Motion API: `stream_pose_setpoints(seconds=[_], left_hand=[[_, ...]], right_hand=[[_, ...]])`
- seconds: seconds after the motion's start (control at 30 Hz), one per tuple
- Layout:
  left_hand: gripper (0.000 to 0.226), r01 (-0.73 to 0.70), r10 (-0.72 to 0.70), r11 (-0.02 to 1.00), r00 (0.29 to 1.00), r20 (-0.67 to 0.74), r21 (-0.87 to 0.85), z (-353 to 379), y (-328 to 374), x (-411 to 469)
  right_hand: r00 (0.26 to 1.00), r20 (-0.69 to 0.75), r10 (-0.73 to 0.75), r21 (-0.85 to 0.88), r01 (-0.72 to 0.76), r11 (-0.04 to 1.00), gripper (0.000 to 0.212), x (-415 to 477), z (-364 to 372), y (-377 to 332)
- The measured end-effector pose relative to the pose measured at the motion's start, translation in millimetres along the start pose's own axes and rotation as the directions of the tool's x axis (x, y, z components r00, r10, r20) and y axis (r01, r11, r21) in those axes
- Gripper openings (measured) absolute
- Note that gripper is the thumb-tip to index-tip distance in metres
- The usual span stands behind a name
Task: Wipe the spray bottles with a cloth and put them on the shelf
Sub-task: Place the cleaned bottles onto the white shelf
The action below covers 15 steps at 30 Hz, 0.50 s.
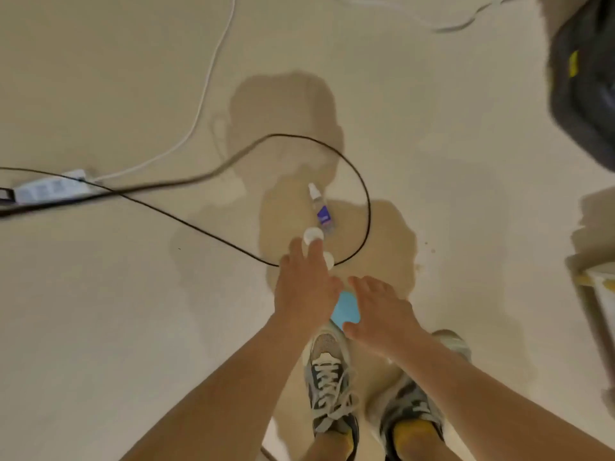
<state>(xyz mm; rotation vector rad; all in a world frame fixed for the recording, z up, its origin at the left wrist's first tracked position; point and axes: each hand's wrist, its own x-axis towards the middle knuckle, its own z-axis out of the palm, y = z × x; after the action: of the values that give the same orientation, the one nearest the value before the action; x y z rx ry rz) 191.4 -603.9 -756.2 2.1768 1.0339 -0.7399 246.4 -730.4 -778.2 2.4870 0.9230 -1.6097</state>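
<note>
both arms reach down to the floor (100, 327). the left hand (304, 287) has straight, spread fingers touching a white cap (312, 235). the right hand (379, 314) is spread over the cloth (346, 309); i cannot tell if it holds it. a bottle (321, 209) lies inside the cord (364, 194) loop, bare floor around.

We see a smooth, matt beige floor (116, 294). The spray bottle (322, 211) is clear glossy plastic; the power strip (50, 188) at left is white plastic. The cable (364, 194) looks black and smooth, the cloth (346, 309) pale blue, soft and matt, and the shoes (329, 371) mesh fabric with woven laces.
</note>
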Motion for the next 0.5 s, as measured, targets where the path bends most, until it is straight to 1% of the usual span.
stream_pose_setpoints(seconds=[0.03, 0.07, 0.1, 0.13, 0.17, 0.2, 0.23, 0.3, 0.33, 0.37, 0.43, 0.5], left_hand=[[0.075, 0.042, -0.042, 0.999, 0.999, -0.002, -0.018, 12, -9, 20], [0.088, 0.091, -0.091, 0.993, 0.996, 0.009, -0.077, 23, -15, 38], [0.096, 0.129, -0.127, 0.979, 0.992, 0.021, -0.159, 32, -17, 54], [0.099, 0.135, -0.137, 0.96, 0.991, 0.009, -0.244, 40, -17, 68], [0.096, 0.097, -0.113, 0.948, 0.993, -0.039, -0.302, 47, -14, 79], [0.089, 0.037, -0.072, 0.948, 0.992, -0.099, -0.317, 51, -9, 88], [0.081, -0.015, -0.032, 0.953, 0.988, -0.149, -0.304, 53, -5, 95], [0.068, -0.054, 0.001, 0.965, 0.979, -0.203, -0.256, 50, -2, 100], [0.063, -0.054, 0.002, 0.97, 0.976, -0.216, -0.237, 48, -6, 99], [0.058, -0.062, 0.01, 0.972, 0.974, -0.224, -0.228, 48, -11, 96], [0.045, -0.092, 0.034, 0.965, 0.973, -0.23, -0.246, 49, -26, 89], [0.031, -0.131, 0.057, 0.953, 0.963, -0.264, -0.274, 55, -41, 81]], right_hand=[[1.0, -0.011, -0.02, -0.046, 0.019, 0.999, 0.084, 18, 17, 4], [0.999, -0.016, -0.04, -0.098, 0.039, 0.994, 0.088, 34, 34, 7], [0.998, -0.015, -0.056, -0.146, 0.053, 0.988, 0.092, 47, 50, 11], [0.998, -0.016, -0.063, -0.183, 0.059, 0.981, 0.094, 58, 64, 14], [0.998, -0.022, -0.067, -0.212, 0.061, 0.975, 0.094, 67, 76, 17], [0.997, -0.031, -0.068, -0.228, 0.059, 0.972, 0.094, 73, 85, 20], [0.997, -0.04, -0.061, -0.225, 0.05, 0.973, 0.092, 77, 91, 22], [0.999, -0.044, -0.016, -0.205, 0.007, 0.979, 0.084, 81, 93, 27], [0.999, -0.033, 0.031, -0.172, -0.036, 0.984, 0.078, 81, 89, 31], [0.996, -0.016, 0.092, -0.097, -0.093, 0.991, 0.074, 80, 82, 37], [0.978, 0.055, 0.199, 0.12, -0.205, 0.972, 0.072, 80, 62, 53], [0.959, 0.181, 0.219, 0.269, -0.263, 0.927, 0.067, 80, 37, 68]])
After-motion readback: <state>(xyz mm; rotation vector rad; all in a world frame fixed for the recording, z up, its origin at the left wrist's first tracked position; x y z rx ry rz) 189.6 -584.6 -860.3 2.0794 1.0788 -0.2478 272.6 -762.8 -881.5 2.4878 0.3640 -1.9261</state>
